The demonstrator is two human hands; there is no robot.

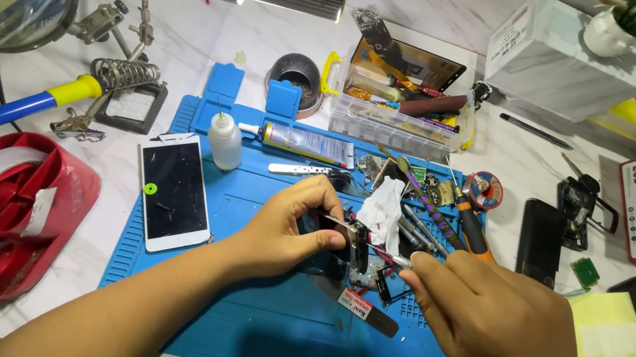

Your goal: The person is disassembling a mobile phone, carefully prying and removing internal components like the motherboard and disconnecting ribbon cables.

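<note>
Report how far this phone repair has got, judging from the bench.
Done: the white phone screen panel lies apart on the blue mat. In hand: the left hand steadies a small dark part while the right hand works a slim tool on it. Left: loose parts are still scattered.

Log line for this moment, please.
left hand: holds small dark part | right hand: tool tip on part | blue mat | white phone left
</note>
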